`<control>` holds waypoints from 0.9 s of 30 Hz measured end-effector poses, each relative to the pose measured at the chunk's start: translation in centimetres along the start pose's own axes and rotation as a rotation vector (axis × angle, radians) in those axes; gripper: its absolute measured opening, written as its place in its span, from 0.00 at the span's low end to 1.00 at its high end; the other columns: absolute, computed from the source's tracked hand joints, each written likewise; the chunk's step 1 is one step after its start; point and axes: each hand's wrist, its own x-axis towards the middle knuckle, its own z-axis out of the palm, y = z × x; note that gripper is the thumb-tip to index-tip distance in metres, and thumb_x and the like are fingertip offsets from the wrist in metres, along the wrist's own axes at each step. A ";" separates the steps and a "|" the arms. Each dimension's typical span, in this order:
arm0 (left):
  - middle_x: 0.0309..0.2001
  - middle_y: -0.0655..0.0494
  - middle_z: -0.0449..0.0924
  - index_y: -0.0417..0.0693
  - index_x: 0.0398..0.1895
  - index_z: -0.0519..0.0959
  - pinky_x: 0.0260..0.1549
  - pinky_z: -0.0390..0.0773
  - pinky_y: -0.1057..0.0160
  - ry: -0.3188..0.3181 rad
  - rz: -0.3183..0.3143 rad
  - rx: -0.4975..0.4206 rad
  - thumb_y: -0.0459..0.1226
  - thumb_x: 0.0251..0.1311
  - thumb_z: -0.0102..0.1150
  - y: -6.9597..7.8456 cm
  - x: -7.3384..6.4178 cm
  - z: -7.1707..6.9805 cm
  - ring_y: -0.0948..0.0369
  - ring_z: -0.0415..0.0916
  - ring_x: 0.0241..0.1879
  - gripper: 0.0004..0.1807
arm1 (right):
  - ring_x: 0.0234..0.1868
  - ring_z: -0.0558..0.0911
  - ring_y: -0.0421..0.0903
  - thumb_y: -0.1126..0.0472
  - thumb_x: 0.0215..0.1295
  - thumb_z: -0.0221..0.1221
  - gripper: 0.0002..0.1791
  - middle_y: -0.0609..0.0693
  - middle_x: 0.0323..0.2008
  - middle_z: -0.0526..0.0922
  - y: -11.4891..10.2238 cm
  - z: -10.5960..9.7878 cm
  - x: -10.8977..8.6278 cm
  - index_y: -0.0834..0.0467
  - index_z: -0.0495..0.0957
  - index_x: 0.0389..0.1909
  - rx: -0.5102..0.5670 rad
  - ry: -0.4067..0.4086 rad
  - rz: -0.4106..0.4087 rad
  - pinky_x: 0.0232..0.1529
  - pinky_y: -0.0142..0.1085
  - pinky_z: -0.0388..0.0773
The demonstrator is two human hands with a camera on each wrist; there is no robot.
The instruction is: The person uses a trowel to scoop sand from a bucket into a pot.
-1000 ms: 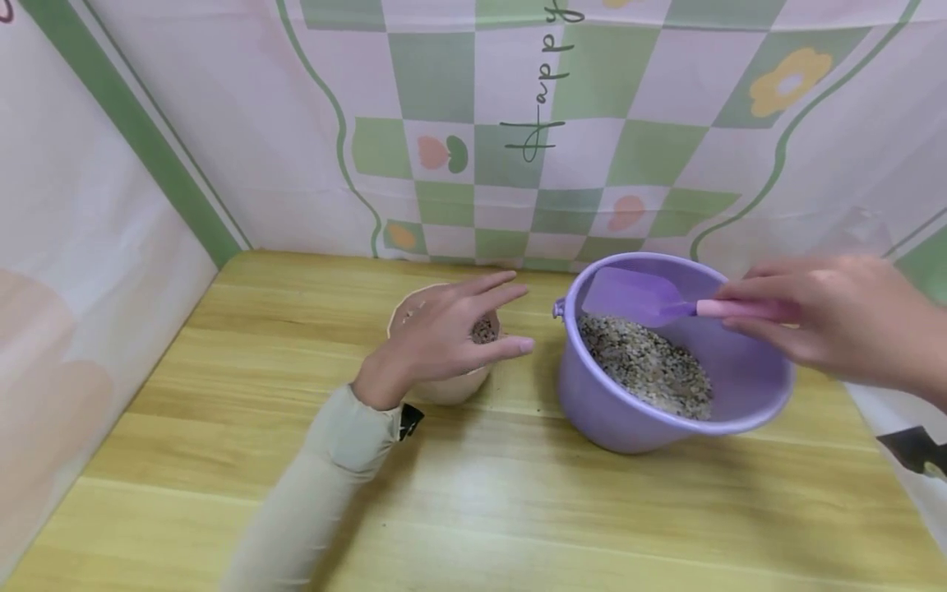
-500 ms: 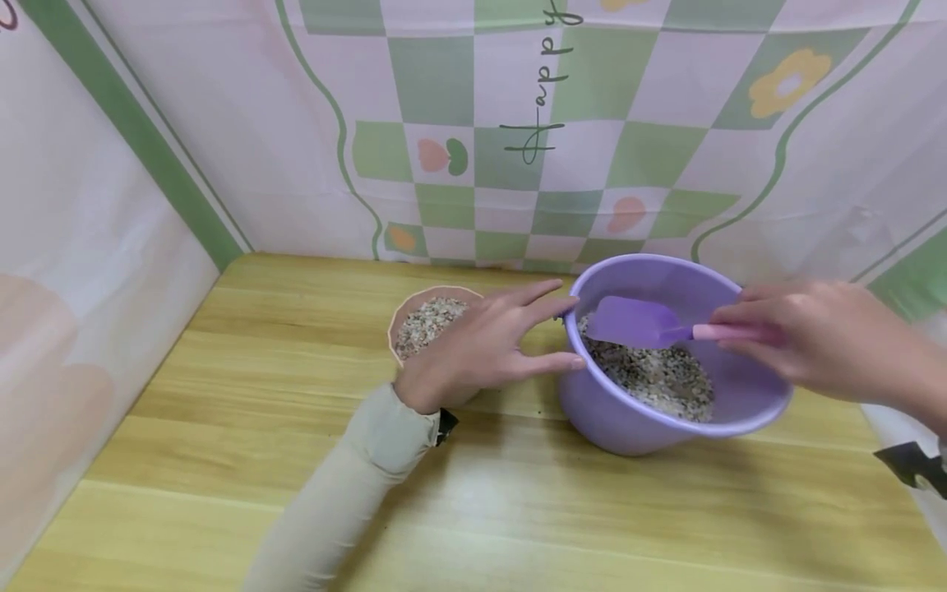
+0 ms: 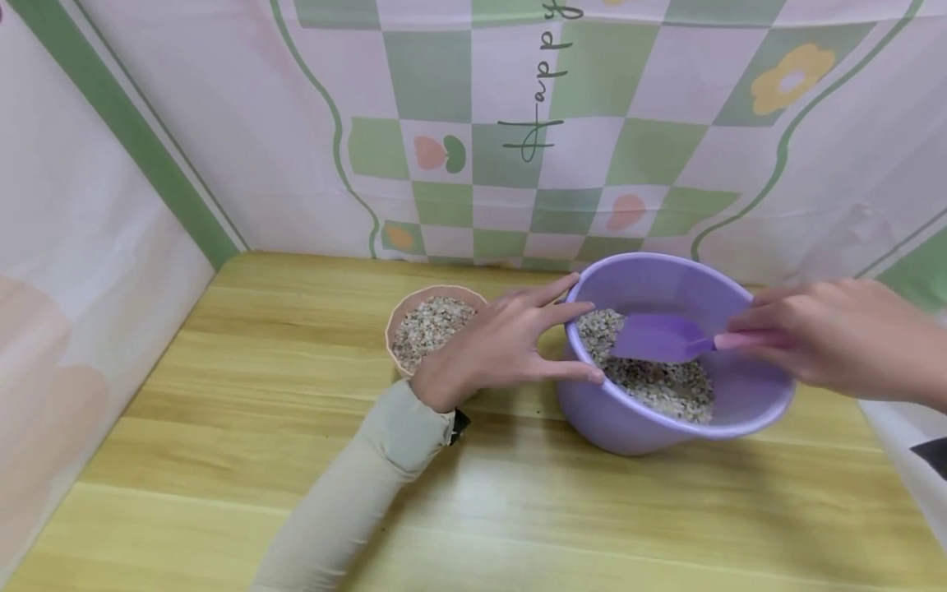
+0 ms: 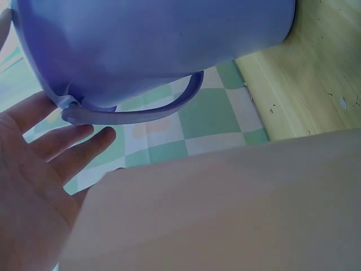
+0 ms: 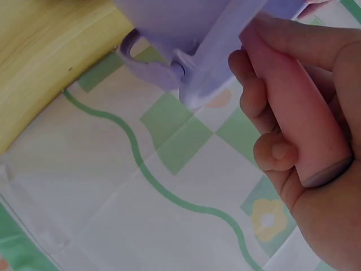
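My right hand (image 3: 836, 337) grips the pink handle (image 5: 304, 113) of a small purple shovel (image 3: 662, 338). The shovel's blade sits inside a purple bucket (image 3: 614, 419), against the multicoloured gravel (image 3: 669, 390) there. My left hand (image 3: 510, 341) has its fingers spread and mostly straight, with the tips touching the bucket's left rim. In the left wrist view, the index finger lies at the rim beside the bucket's handle (image 4: 146, 116). Left of the bucket, partly behind my left hand, stands a pink pot (image 3: 395, 325) holding similar gravel.
Everything stands on a wooden table (image 3: 185, 427). A printed cloth (image 3: 510, 156) with green checks hangs behind its back edge, and a white cloth (image 3: 96, 247) stands along the left side. A few stray specks lie on the tabletop.
My left hand has moved right, from over the pot to the bucket's rim, uncovering more of the pot's gravel. The shovel's blade has gone lower and slightly right inside the bucket.
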 end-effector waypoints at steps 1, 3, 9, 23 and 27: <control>0.79 0.60 0.49 0.64 0.72 0.69 0.66 0.67 0.50 -0.002 0.002 0.001 0.73 0.52 0.56 0.0 0.0 0.0 0.50 0.64 0.69 0.46 | 0.21 0.78 0.36 0.51 0.49 0.75 0.08 0.32 0.26 0.81 0.1 -0.1 0.0 0.42 0.88 0.31 -0.007 -0.009 -0.012 0.17 0.36 0.74; 0.79 0.61 0.48 0.63 0.71 0.70 0.66 0.68 0.51 0.001 0.008 -0.002 0.74 0.50 0.57 0.0 0.1 0.1 0.51 0.65 0.68 0.47 | 0.19 0.72 0.30 0.51 0.49 0.75 0.07 0.28 0.24 0.76 0.2 -0.2 -0.1 0.40 0.88 0.30 -0.015 -0.025 -0.030 0.16 0.31 0.69; 0.79 0.64 0.46 0.62 0.68 0.73 0.65 0.68 0.52 -0.006 0.001 -0.029 0.75 0.47 0.58 0.0 0.2 0.1 0.53 0.65 0.68 0.48 | 0.18 0.62 0.25 0.51 0.50 0.74 0.13 0.24 0.20 0.67 0.2 -0.5 -0.2 0.31 0.79 0.22 -0.015 -0.100 0.002 0.15 0.27 0.62; 0.79 0.65 0.45 0.60 0.64 0.76 0.62 0.72 0.55 0.003 0.006 -0.057 0.75 0.46 0.59 0.0 0.2 0.3 0.56 0.66 0.68 0.45 | 0.21 0.69 0.25 0.53 0.40 0.80 0.18 0.21 0.21 0.72 0.6 -1.3 -0.1 0.31 0.80 0.23 -0.060 -0.250 0.047 0.21 0.30 0.72; 0.79 0.67 0.44 0.61 0.64 0.76 0.62 0.72 0.56 0.010 0.004 -0.076 0.74 0.46 0.60 0.0 0.2 0.4 0.56 0.66 0.68 0.45 | 0.23 0.75 0.28 0.54 0.40 0.80 0.16 0.24 0.24 0.79 0.5 -1.7 0.2 0.33 0.83 0.24 -0.081 -0.283 0.034 0.22 0.33 0.76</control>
